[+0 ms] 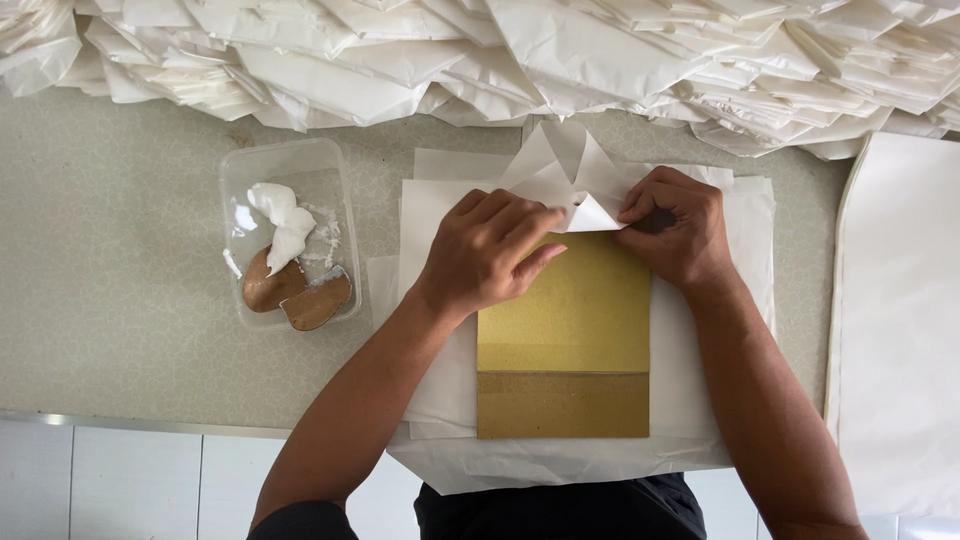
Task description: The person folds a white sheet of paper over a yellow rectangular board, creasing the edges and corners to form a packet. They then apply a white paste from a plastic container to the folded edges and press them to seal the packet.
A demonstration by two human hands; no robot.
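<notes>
Clear plastic tub (290,160) left of gold rectangular bag (563,340), mid-table

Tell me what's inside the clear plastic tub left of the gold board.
The clear plastic tub holds white paste and two brown scraper pieces smeared with it. Whatever lies beneath the paste and pieces is covered.

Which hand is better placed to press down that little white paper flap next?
Probably the left hand: its fingers already lie on the flap above the gold card. The right hand pinches the paper's edge beside it, seemingly holding it steady.
</notes>
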